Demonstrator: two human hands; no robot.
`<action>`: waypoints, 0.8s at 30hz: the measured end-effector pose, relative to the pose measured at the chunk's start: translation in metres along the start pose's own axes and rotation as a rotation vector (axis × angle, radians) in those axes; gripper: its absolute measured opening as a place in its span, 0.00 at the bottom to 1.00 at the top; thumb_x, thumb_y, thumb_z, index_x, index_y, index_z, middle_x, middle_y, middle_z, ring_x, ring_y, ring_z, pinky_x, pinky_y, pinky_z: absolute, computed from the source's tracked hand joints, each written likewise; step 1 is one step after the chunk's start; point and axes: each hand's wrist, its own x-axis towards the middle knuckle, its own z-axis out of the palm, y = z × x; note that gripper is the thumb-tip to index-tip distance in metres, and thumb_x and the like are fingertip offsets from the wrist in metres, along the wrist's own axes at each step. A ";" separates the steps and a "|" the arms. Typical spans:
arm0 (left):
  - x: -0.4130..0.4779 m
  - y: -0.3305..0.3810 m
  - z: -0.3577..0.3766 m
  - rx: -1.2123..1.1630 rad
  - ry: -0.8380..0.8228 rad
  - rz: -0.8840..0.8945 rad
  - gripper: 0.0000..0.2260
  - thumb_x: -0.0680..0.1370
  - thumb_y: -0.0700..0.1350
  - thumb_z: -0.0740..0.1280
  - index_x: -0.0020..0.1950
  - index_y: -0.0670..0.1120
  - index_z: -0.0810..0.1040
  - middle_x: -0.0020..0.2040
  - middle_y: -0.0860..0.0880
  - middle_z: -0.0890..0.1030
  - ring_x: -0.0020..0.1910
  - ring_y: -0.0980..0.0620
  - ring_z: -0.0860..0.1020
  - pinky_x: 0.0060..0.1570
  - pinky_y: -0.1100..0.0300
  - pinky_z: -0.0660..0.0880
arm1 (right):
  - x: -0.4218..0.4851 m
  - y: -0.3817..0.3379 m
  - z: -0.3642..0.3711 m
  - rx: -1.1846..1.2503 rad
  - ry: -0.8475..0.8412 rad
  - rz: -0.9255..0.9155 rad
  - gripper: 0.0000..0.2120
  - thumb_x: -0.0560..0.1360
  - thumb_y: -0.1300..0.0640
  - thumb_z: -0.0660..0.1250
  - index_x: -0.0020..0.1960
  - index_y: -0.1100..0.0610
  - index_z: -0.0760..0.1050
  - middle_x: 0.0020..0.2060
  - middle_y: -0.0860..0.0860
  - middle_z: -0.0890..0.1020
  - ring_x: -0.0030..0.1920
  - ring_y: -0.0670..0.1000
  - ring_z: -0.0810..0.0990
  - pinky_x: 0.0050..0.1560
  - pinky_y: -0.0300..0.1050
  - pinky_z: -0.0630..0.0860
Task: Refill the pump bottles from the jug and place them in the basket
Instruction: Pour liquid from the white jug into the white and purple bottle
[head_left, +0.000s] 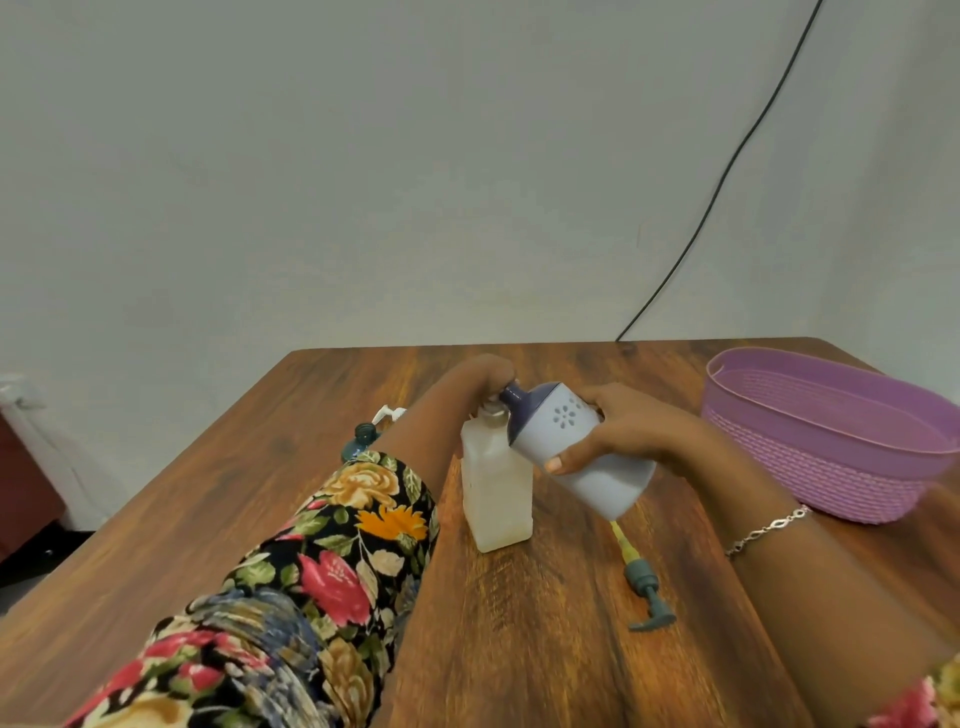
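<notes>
While the right hand (613, 436) grips the jug (576, 447) tilted spout-down to the left, its spout meets the bottle (496, 488) mouth mid-table, the left hand (478, 376) apparently pinching that junction.

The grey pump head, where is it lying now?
The grey pump head lies on the table, near side, right of the clear bottle, below the tilted jug.

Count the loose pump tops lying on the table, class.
2. A grey pump top lies near the front, right of the clear bottle; a white pump top lies behind the left arm, partly hidden. More may be hidden.
</notes>
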 end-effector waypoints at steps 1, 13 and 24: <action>0.000 -0.001 -0.002 -0.066 -0.047 -0.050 0.20 0.78 0.47 0.61 0.64 0.34 0.69 0.46 0.38 0.74 0.42 0.40 0.75 0.29 0.50 0.75 | -0.001 -0.001 -0.001 0.010 -0.004 -0.003 0.24 0.64 0.52 0.76 0.57 0.54 0.72 0.48 0.50 0.79 0.46 0.49 0.78 0.41 0.40 0.75; 0.007 -0.002 0.001 -0.092 -0.053 -0.067 0.12 0.78 0.45 0.61 0.53 0.35 0.72 0.48 0.38 0.75 0.53 0.33 0.75 0.29 0.48 0.74 | 0.000 -0.004 -0.005 -0.013 -0.029 -0.004 0.25 0.64 0.52 0.76 0.57 0.56 0.73 0.50 0.52 0.79 0.48 0.52 0.79 0.47 0.47 0.78; 0.005 -0.003 -0.008 -0.157 -0.106 -0.119 0.15 0.77 0.50 0.61 0.57 0.40 0.67 0.56 0.38 0.71 0.56 0.35 0.71 0.39 0.40 0.74 | -0.001 -0.002 -0.005 0.063 -0.029 -0.002 0.24 0.64 0.52 0.76 0.56 0.55 0.73 0.47 0.51 0.79 0.45 0.50 0.79 0.40 0.41 0.76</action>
